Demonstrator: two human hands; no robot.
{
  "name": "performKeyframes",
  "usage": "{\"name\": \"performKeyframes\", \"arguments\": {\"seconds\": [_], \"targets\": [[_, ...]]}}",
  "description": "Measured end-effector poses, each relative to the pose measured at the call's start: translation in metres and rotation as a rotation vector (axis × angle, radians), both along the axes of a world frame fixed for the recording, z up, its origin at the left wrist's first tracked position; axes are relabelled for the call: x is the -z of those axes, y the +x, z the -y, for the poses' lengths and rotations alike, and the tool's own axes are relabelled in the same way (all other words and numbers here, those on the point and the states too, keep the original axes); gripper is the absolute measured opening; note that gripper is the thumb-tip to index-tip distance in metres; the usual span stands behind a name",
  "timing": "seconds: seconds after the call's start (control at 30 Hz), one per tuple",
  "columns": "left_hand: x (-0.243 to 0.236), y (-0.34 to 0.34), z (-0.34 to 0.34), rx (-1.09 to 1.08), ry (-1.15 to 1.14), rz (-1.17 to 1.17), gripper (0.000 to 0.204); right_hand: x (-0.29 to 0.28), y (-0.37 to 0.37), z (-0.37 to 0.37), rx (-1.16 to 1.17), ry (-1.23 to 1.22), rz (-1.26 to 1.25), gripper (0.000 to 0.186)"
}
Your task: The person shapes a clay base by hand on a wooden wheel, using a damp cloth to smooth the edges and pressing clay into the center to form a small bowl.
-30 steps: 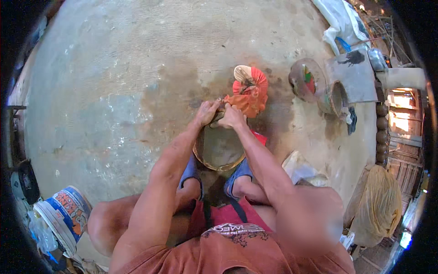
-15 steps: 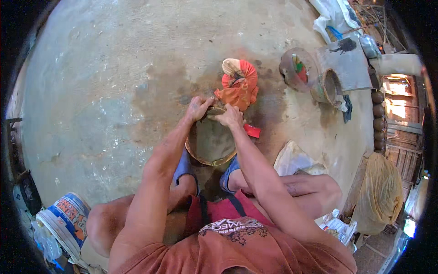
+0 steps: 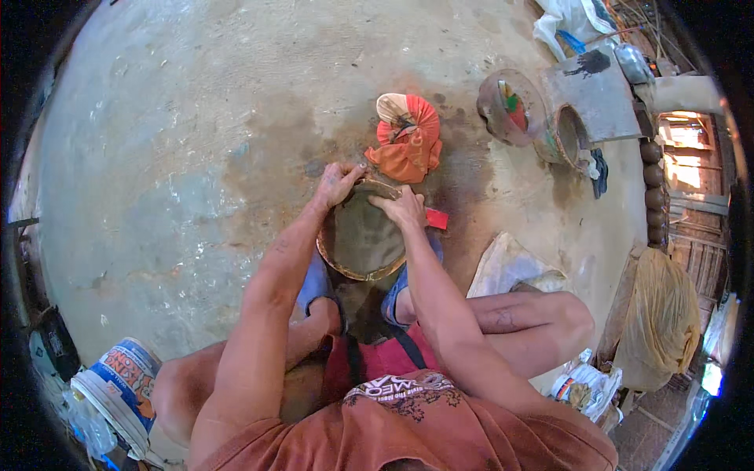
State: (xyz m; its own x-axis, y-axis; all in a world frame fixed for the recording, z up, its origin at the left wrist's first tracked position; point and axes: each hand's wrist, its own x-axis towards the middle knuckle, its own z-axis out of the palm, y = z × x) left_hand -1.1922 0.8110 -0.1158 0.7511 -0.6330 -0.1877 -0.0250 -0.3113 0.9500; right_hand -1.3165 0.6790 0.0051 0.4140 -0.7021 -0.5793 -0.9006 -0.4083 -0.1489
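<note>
A round, brown-rimmed vessel (image 3: 361, 275) with a grey-brown inside sits between my blue-clad feet. My left hand (image 3: 338, 182) is closed on its far left rim, thumb uppermost. On the far right of the same rim, my right hand (image 3: 400, 206) grips with the thumb reaching inside. Just beyond the vessel lies a bunched orange and cream cloth (image 3: 407, 153), separate from both hands. A small flat red object (image 3: 436, 219) is beside my right hand, partly hidden by it.
On the right are a bowl with green and red contents (image 3: 497, 118), a tipped container (image 3: 559, 157), a grey board (image 3: 609, 102), stacked brown round pieces (image 3: 653, 188) and pale sacking (image 3: 503, 263). A white bucket (image 3: 110, 392) stands at lower left.
My hands have come slightly nearer and apart along the rim, leaving a gap to the orange cloth and uncovering more of the vessel's inside. The whole view has also shifted.
</note>
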Motion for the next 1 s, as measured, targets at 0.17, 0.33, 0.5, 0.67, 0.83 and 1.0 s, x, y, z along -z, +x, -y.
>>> {"name": "performKeyframes", "arguments": {"seconds": [0.17,0.33,0.5,0.67,0.83,1.0], "targets": [[0.000,0.001,-0.002,0.034,-0.057,-0.032,0.048,0.036,-0.038,0.003,0.023,-0.088,0.047,0.099],[-0.009,0.004,-0.006,0.044,0.035,0.001,0.048,0.025,-0.027,0.002,0.102,-0.069,0.049,0.091],[-0.011,-0.001,0.002,0.008,-0.034,-0.106,0.045,0.011,-0.031,0.023,-0.008,-0.012,-0.116,0.088],[-0.003,0.003,-0.002,0.005,-0.002,-0.097,0.045,0.032,-0.052,0.000,0.091,-0.012,0.005,0.080],[0.008,-0.001,-0.005,0.019,0.005,-0.113,0.046,0.029,-0.048,-0.008,0.127,-0.160,0.119,0.073],[0.000,0.002,0.005,0.025,-0.005,-0.083,0.047,0.034,-0.056,0.033,0.021,0.116,-0.005,0.077]]}}
